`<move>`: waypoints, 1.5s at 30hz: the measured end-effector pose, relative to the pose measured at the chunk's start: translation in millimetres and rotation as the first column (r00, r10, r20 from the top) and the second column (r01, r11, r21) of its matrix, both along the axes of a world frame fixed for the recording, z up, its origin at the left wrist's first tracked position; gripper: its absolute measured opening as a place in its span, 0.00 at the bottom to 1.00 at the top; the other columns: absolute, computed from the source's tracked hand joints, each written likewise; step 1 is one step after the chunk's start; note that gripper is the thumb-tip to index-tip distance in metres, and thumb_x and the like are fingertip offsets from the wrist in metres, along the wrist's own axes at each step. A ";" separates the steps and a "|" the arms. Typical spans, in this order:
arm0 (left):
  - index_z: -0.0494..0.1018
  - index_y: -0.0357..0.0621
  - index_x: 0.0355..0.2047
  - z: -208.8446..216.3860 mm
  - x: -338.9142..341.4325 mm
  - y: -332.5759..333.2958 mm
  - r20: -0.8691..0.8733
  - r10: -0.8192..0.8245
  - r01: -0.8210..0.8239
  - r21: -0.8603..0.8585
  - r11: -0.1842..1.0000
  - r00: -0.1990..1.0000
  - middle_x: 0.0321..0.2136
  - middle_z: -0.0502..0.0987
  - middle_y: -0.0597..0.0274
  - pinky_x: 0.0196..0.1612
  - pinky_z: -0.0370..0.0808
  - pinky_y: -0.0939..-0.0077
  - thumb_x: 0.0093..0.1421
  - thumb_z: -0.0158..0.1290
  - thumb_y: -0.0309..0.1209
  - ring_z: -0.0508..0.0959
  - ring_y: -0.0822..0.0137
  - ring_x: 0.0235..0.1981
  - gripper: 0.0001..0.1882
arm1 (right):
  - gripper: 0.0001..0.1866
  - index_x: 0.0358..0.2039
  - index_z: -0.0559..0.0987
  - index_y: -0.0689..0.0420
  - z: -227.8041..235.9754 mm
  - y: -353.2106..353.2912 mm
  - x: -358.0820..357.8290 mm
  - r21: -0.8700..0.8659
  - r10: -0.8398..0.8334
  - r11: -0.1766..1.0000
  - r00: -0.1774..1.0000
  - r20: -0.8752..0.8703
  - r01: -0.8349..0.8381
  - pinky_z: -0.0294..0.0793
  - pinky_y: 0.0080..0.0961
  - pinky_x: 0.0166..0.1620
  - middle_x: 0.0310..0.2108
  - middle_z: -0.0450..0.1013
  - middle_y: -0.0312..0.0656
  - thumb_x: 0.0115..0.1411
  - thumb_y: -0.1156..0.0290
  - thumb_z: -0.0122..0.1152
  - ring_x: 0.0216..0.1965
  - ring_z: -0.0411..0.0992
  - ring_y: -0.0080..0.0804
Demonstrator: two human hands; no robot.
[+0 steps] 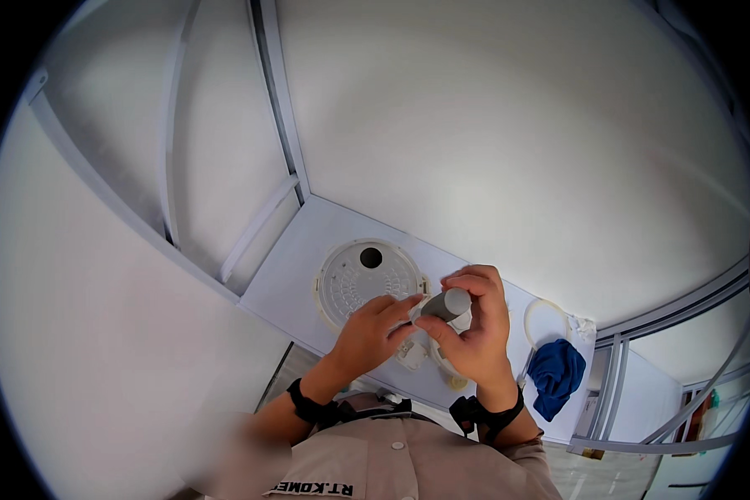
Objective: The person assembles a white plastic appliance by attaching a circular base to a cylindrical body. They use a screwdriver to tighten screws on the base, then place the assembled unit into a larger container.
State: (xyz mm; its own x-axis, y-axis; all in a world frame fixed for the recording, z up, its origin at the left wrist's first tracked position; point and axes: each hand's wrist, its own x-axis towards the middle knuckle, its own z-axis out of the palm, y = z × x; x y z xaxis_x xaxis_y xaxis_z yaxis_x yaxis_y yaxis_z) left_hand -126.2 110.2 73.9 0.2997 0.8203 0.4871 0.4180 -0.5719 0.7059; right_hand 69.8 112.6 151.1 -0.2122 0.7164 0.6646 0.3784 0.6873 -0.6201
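Note:
My right hand (pixel 479 325) is wrapped round a grey cylinder (pixel 447 306), thumb on the near side and fingers on the far side. The cylinder is tilted, its flat round end up and to the right. At its lower left end my left hand (pixel 373 332) closes thumb and fingertips round a small pale piece; whether that piece belongs to the cylinder I cannot tell. Behind my left hand a large round whitish disc (pixel 342 283) with a dark round hole lies on the table. Partly hidden below my hands are a small white part (pixel 411 354) and another round pale part.
The white table (pixel 287 287) stands against white walls and grey frame posts (pixel 282 100). On its right part lie a crumpled dark blue cloth (pixel 557 371) and a thin pale ring (pixel 544 305). A small yellowish round item (pixel 457 382) sits near the front edge.

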 end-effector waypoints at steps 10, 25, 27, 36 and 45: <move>0.77 0.44 0.60 -16.2 -5.2 -1.2 0.063 0.027 -0.025 -0.027 0.999 0.998 0.35 0.85 0.56 0.35 0.84 0.64 0.61 0.66 0.25 0.87 0.54 0.33 0.26 | 0.34 0.68 0.63 0.59 9.0 -6.4 3.0 -0.283 0.354 0.880 0.924 -0.145 -0.382 0.75 0.43 0.65 0.69 0.68 0.61 0.65 0.82 0.67 0.69 0.71 0.52; 0.80 0.44 0.51 -28.3 -16.8 1.4 -0.165 0.000 -0.006 -0.036 0.999 0.986 0.36 0.85 0.61 0.45 0.78 0.60 0.56 0.69 0.30 0.84 0.55 0.38 0.21 | 0.53 0.74 0.64 0.57 -2.4 1.0 3.1 0.107 0.080 0.989 0.976 0.204 -0.103 0.77 0.33 0.43 0.42 0.73 0.46 0.50 0.74 0.85 0.41 0.75 0.39; 0.81 0.43 0.48 -32.7 -15.6 1.8 -0.168 0.005 -0.007 -0.013 1.000 0.986 0.35 0.85 0.61 0.44 0.78 0.59 0.56 0.69 0.30 0.83 0.55 0.38 0.19 | 0.50 0.72 0.69 0.57 -8.2 3.5 -4.3 0.185 0.073 0.978 0.991 0.111 -0.093 0.75 0.30 0.39 0.43 0.73 0.45 0.50 0.72 0.86 0.37 0.73 0.38; 0.81 0.42 0.44 -28.7 -16.6 3.3 -0.123 -0.016 0.014 -0.021 1.000 0.992 0.31 0.85 0.60 0.42 0.79 0.58 0.54 0.70 0.27 0.83 0.54 0.37 0.17 | 0.42 0.71 0.69 0.54 -11.8 8.8 -7.7 0.064 0.286 0.957 0.957 -0.047 -0.283 0.81 0.45 0.57 0.61 0.71 0.63 0.57 0.78 0.78 0.62 0.76 0.61; 0.81 0.41 0.42 -30.7 -15.5 3.2 -0.126 -0.003 0.002 -0.011 1.000 0.992 0.32 0.86 0.59 0.42 0.79 0.59 0.53 0.70 0.26 0.83 0.54 0.37 0.16 | 0.26 0.54 0.80 0.61 3.8 -3.5 7.4 -0.112 0.436 0.892 0.899 -0.046 -0.439 0.82 0.39 0.53 0.53 0.78 0.60 0.56 0.75 0.82 0.57 0.79 0.55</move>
